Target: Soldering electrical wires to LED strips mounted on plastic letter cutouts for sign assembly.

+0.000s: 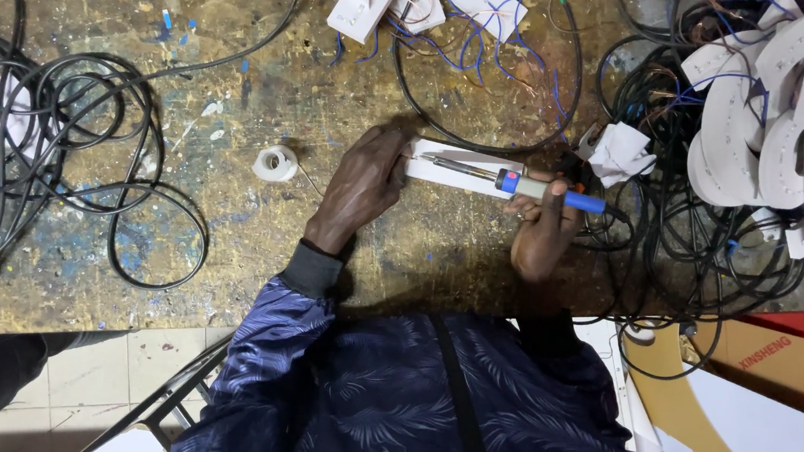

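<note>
- Two hands work at one white strip (462,168) lying mid-bench.
- Left hand (364,185) rests curled on the strip's left end, pressing it down.
- Right hand (541,232) is closed around a blue-handled soldering iron (514,182), its tip lying over the strip.
- The bench (267,95) is worn and paint-flecked; tiled floor shows below.
- One tape roll (275,163) sits left of the hands; a black cable tangle (57,139) lies farther left, white letter shapes (785,125) right.
</note>
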